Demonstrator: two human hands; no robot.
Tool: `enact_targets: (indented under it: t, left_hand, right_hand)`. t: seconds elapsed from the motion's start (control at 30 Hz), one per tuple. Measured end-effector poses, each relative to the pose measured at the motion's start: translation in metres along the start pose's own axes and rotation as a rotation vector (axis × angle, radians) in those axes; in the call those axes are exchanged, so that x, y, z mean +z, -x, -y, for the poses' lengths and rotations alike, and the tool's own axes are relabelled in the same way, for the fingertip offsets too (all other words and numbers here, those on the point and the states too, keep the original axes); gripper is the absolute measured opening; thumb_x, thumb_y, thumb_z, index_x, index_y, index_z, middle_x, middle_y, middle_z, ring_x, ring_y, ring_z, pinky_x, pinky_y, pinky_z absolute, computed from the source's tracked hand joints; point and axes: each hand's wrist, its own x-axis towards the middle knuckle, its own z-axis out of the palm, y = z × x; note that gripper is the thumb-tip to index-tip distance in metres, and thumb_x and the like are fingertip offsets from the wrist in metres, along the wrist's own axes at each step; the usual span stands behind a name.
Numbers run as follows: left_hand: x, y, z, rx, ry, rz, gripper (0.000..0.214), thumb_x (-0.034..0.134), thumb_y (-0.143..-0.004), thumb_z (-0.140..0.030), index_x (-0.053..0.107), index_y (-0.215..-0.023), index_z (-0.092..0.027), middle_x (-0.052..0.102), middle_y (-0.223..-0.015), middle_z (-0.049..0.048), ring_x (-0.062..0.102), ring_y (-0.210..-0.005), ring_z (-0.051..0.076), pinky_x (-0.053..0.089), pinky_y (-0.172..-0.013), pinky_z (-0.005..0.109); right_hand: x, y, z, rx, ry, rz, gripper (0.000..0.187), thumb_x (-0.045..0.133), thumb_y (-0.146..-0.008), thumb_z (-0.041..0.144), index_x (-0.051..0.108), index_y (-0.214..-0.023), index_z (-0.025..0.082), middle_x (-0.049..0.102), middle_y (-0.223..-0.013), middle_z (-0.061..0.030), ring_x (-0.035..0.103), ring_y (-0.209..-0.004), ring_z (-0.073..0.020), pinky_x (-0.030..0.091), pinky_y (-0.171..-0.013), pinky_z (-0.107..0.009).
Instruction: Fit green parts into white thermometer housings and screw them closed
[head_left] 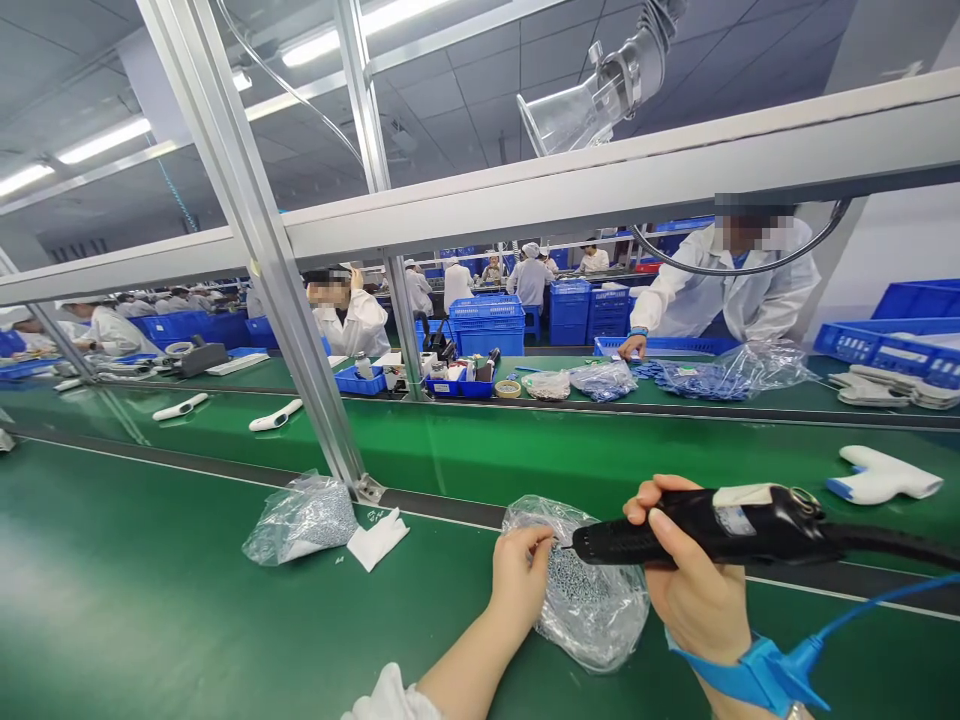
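Note:
My right hand is wrapped around a black electric screwdriver, held level with its bit pointing left. At the bit's tip, my left hand pinches what looks like a tiny screw, mostly hidden by the fingertips. Under both hands lies a clear plastic bag of small silver pieces that look like screws. A blue wrist strap with a cord circles my right wrist.
Another bag of small silver pieces lies left, beside a white paper. White gun-shaped housings rest on the green conveyor. A metal post rises ahead. Across the belt, a co-worker reaches toward blue parts.

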Motion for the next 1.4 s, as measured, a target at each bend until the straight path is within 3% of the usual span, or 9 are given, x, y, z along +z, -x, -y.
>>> enact_targets:
  t: [0.9,1.4]
  left_hand:
    - [-0.0028,0.0027,-0.0052,-0.026,0.078,0.078,0.024,0.047,-0.079,-0.018,0.064,-0.095,-0.019,0.071,-0.085,0.0048,0.062,-0.079,0.022,0.043,-0.085,0.043]
    - [-0.0045,0.0051,-0.0038,0.066,0.064,0.100,0.034,0.044,-0.079,-0.012,0.059,-0.108,-0.019,0.071,-0.090,0.0051,0.059,-0.091,0.024,0.041,-0.088,0.047]
  right_hand:
    - [-0.0029,-0.0018,-0.0028,0.034,-0.026,-0.019,0.035,0.081,-0.058,0.036,0.061,-0.084,0.023,0.052,-0.075,0.0000,0.051,-0.064,-0.0131,0.047,-0.062,-0.026]
    - [-0.0034,-0.0021,-0.0031,0.049,-0.018,-0.018,0.037,0.082,-0.055,0.035,0.062,-0.083,0.023,0.054,-0.073,-0.0004,0.052,-0.064,-0.0133,0.048,-0.061,-0.026]
